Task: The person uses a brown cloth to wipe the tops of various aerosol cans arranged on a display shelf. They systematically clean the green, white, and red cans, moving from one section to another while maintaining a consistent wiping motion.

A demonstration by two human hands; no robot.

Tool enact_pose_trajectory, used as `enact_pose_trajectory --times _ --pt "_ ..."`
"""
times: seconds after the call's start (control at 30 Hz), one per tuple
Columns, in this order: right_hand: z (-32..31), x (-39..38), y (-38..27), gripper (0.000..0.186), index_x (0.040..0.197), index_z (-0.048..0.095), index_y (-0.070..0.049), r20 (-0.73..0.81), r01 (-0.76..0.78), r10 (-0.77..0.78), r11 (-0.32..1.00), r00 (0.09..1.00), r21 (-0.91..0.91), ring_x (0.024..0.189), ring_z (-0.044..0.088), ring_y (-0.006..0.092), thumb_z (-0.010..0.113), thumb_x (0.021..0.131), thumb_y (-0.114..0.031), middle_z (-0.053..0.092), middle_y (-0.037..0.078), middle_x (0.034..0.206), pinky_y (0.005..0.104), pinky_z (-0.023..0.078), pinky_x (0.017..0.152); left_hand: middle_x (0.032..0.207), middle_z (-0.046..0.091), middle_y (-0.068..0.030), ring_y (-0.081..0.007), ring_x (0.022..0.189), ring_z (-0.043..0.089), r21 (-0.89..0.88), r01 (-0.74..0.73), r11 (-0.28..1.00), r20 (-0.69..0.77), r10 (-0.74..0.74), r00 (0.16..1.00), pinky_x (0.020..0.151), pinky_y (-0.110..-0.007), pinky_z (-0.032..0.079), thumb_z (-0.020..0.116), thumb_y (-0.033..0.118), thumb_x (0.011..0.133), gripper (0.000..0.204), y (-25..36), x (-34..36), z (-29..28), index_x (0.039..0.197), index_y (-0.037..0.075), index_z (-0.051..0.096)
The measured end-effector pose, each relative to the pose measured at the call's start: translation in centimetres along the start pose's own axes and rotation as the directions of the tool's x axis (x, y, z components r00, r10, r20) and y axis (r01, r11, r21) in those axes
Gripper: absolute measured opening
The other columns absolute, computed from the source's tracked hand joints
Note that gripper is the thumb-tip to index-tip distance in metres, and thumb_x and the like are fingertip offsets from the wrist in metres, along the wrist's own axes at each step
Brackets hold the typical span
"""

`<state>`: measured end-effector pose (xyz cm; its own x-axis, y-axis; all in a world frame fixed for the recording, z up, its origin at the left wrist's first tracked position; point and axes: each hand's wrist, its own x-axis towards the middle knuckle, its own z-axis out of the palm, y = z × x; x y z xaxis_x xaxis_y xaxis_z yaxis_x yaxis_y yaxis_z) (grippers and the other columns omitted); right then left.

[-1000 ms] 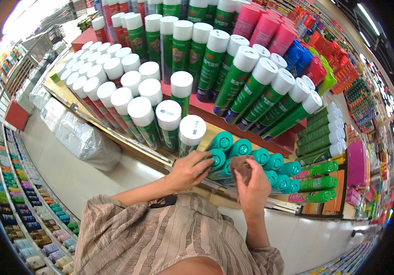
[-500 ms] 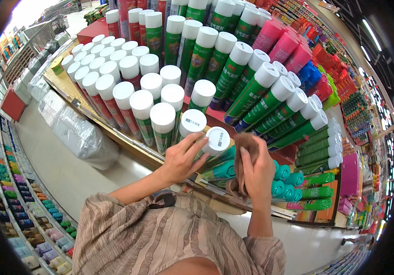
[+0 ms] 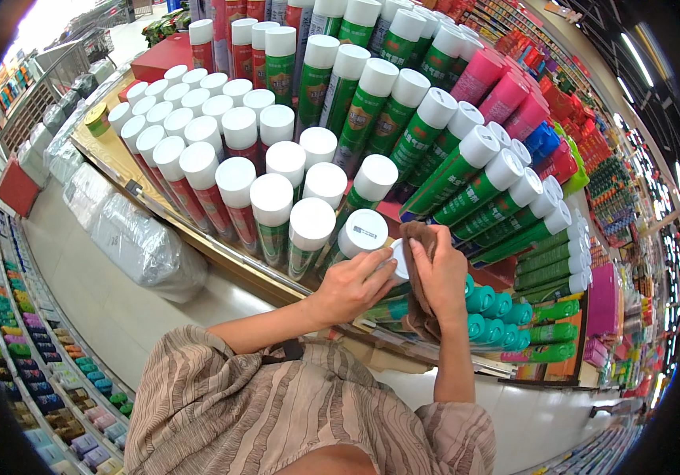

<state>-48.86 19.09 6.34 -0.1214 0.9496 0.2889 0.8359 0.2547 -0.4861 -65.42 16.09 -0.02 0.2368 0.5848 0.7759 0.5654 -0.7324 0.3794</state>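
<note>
My left hand (image 3: 349, 286) has its fingers curled on a white-capped spray can (image 3: 395, 257) at the front of the display. My right hand (image 3: 439, 273) grips a crumpled brown cloth (image 3: 417, 301) against that cap, partly hiding it. Just behind stand more green cans with white caps (image 3: 310, 226). To their left are red white-capped cans (image 3: 207, 190). Teal-capped containers (image 3: 498, 310) sit right of the cloth.
The wooden display edge (image 3: 150, 198) runs below my forearms. Tall green cans (image 3: 379, 99) and pink ones (image 3: 498, 91) rise behind. A plastic-wrapped bundle (image 3: 146, 245) sits at left floor level, beside a curved shelf of small colourful goods (image 3: 23, 317).
One second ago both hands were among the teal containers. A white-capped can has since appeared between them, and the cloth has moved up onto it. The view has shifted slightly.
</note>
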Motion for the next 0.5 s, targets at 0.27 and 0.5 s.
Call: enact_pose_trajectory --times 0.27,0.5 --pt "-0.4 3.3 -4.7 0.030 0.106 0.055 -0.009 0.026 0.223 -0.222 0.972 0.975 -0.073 0.084 0.062 0.0340 0.064 0.086 -0.030 0.064 0.014 0.090 0.0437 0.048 0.070 0.105 0.060 -0.0128 -0.0180 0.077 0.061 -0.081 -0.250 0.965 0.000 0.251 0.968 0.060 -0.027 0.051 0.070 0.008 0.068 0.037 -0.7 -2.5 -1.8 0.102 -0.002 0.062" --pt "1.5 4.4 -4.5 0.034 0.101 0.050 -0.009 0.275 0.270 -0.240 0.959 0.931 -0.079 0.078 0.063 0.0343 0.066 0.083 -0.033 0.064 0.015 0.082 0.0442 0.048 0.064 0.091 0.058 -0.0062 -0.0158 0.071 0.057 -0.134 -0.188 0.973 0.144 0.207 0.968 0.057 -0.026 0.050 0.066 0.009 0.067 0.031 -2.0 -6.4 -3.5 0.096 0.000 0.061"
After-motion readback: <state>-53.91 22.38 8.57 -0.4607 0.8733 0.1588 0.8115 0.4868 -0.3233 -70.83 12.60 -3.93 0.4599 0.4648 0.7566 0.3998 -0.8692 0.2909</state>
